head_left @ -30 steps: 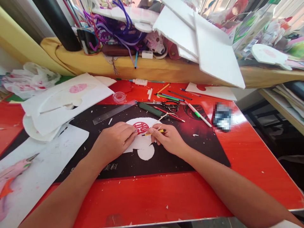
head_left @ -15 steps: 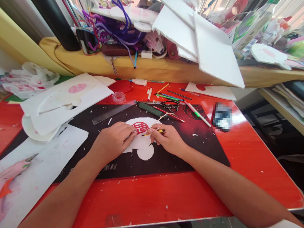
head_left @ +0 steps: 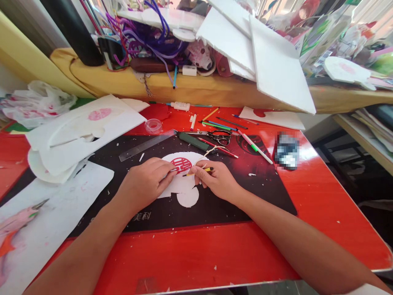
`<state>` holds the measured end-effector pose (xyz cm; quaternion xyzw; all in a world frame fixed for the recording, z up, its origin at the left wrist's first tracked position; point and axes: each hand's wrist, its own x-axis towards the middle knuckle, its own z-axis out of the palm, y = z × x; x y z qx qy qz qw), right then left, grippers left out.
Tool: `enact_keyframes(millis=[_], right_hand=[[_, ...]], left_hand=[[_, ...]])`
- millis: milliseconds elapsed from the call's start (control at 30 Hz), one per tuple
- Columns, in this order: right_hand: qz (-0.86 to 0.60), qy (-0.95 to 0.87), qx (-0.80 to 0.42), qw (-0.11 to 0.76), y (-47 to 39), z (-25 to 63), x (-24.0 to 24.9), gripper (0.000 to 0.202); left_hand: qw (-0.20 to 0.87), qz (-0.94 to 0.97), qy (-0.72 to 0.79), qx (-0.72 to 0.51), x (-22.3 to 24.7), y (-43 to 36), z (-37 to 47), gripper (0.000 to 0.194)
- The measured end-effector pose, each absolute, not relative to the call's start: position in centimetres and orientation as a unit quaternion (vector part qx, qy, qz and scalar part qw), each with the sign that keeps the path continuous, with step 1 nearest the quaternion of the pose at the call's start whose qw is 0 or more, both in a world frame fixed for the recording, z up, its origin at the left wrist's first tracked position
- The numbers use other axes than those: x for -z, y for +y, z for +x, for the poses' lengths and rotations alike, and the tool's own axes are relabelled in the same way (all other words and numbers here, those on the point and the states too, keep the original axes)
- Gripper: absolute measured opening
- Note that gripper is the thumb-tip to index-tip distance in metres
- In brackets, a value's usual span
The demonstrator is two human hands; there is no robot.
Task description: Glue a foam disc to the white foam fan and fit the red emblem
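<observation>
A white cut-out (head_left: 181, 186) with a rounded top and a round lobe at its lower edge lies on the black mat (head_left: 215, 213). It bears a red round emblem (head_left: 181, 164). My left hand (head_left: 150, 176) rests on its left side, fingers closed by the emblem; a small light thing shows at the fingertips, too little to name. Pinched in my right hand (head_left: 215, 178) is a yellow-and-black pencil (head_left: 190, 174), its dark tip pointing left just below the emblem. A thin cream strand (head_left: 211, 150) lies just beyond my right hand.
Beyond the cut-out lie a clear ruler (head_left: 147, 145), a dark green-handled tool (head_left: 195, 140), scissors (head_left: 219, 137), a red pencil (head_left: 217, 147) and several pens. White foam sheets (head_left: 82, 131) are stacked at left, near pliers (head_left: 39, 204). A blurred dark object (head_left: 287, 150) sits at right.
</observation>
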<state>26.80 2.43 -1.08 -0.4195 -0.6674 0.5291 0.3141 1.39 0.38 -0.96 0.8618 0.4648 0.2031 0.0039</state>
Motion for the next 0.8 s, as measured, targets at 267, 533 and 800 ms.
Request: enact_keyframes(millis=[267, 533, 800], right_hand=[[-0.421, -0.668, -0.526, 0.316, 2.46, 26.75, 1.1, 0.036], [-0.417, -0.602, -0.572, 0.37, 2.67, 26.81, 1.14, 0.042], [-0.435, -0.554, -0.561, 0.434, 3.08, 27.24, 0.71, 0.051]], left_hand=[[0.011, 0.859, 0.467, -0.21, 0.83, 0.35, 1.48, 0.033], [0.022, 0.85, 0.482, -0.21, 0.9, 0.39, 1.46, 0.033], [0.021, 0.854, 0.468, -0.225, 1.06, 0.5, 1.2, 0.032]])
